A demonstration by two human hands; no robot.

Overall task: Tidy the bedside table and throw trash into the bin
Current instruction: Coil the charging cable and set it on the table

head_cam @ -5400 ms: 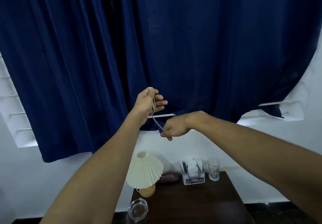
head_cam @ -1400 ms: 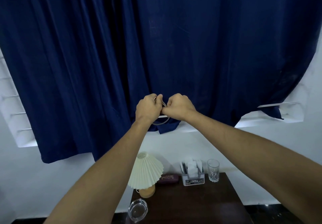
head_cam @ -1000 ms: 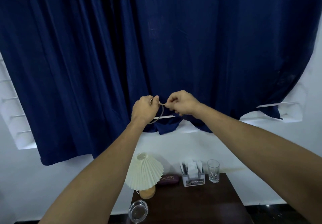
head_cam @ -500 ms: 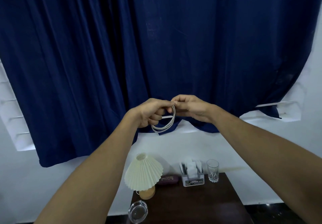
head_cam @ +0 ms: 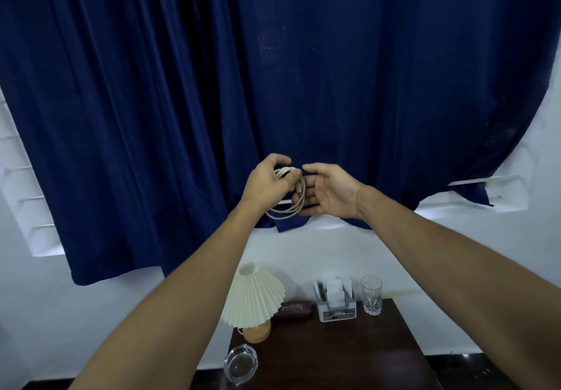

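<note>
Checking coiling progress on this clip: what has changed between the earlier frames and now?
The white cable, earlier stretched between both hands, is now a coil in the left hand; the right hand has let go and opened. The lamp, glass and ashtray stayed put.

curtain (head_cam: 182, 101): matt dark-blue cloth | cable (head_cam: 288, 198): smooth off-white plastic coil | lampshade (head_cam: 252, 298): pleated cream, matt | lamp base (head_cam: 257, 332): pale wood | bedside table (head_cam: 334, 356): dark polished wood | tumbler (head_cam: 371, 295): clear glass | ashtray (head_cam: 240, 364): clear glass, front-left corner
</note>
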